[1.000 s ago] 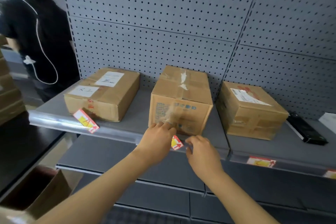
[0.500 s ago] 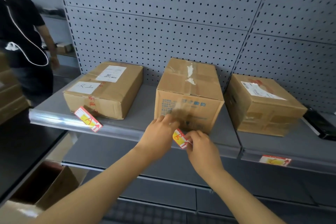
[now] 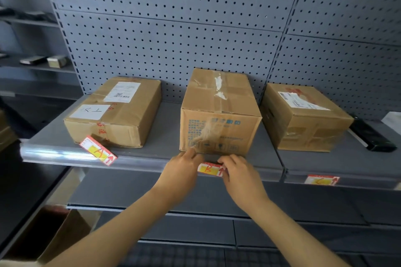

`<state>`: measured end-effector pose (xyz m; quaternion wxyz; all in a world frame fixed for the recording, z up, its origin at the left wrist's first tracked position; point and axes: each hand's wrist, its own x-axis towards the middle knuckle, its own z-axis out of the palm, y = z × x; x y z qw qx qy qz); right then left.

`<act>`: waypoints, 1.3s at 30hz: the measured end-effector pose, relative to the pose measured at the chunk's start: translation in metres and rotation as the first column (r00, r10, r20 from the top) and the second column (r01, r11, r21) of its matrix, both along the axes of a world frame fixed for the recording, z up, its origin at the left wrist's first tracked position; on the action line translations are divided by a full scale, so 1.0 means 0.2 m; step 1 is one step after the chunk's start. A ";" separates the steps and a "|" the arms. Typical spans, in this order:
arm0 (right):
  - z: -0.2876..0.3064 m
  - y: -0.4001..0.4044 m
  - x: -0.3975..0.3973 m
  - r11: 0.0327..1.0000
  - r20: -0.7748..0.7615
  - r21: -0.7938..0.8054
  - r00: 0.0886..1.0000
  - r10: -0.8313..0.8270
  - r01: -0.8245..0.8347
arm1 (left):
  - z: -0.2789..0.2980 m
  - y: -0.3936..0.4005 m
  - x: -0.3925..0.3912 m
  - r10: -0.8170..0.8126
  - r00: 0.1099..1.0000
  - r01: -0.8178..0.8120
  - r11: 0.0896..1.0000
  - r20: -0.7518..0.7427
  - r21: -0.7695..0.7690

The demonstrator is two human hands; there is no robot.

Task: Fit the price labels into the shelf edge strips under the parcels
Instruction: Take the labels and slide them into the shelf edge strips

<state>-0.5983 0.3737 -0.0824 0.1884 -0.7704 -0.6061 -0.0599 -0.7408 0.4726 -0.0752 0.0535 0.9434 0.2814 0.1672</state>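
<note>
Parcels: three cardboard boxes in a row on one grey shelf: left box at 10 o'clock, middle box at 12, right box at 2.
Price labels: three red-and-yellow ones. The left label lies askew over the front edge under the left box, not seated. The middle label sits level against the edge strip below the middle box, between the two hands. The right label sits flat in the strip under the right box.
Left hand: left hand is curled, its fingertips on the shelf lip at the label's left end (whether they pinch the label, I cannot tell).
Right hand: right hand is curled, fingers closed on the label's right end.
Edges and room: the boxes stand well apart, with bare shelf between them and a narrow band of shelf in front; the middle box's front face stands just behind the fingertips.
Around: a pegboard wall behind; a black flat object at 3 o'clock beside the right box; an open carton on the floor at 8 o'clock; lower shelves beneath the forearms.
</note>
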 end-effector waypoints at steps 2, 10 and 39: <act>0.01 -0.01 0.00 1.000 0.012 -0.015 1.000 -0.002 0.002 | -0.01 -0.01 0.01 0.009 1.000 -0.009 1.000 -0.014 0.001; 0.01 -0.04 0.03 0.999 0.042 -0.036 0.999 0.012 -0.011 | -0.08 -0.02 0.05 -0.041 0.999 0.039 0.997 -0.026 -0.073; 0.12 0.05 -0.10 0.997 -0.086 -0.065 0.996 0.026 -0.032 | 0.10 -0.01 -0.08 0.167 0.973 -0.147 0.981 -0.163 0.127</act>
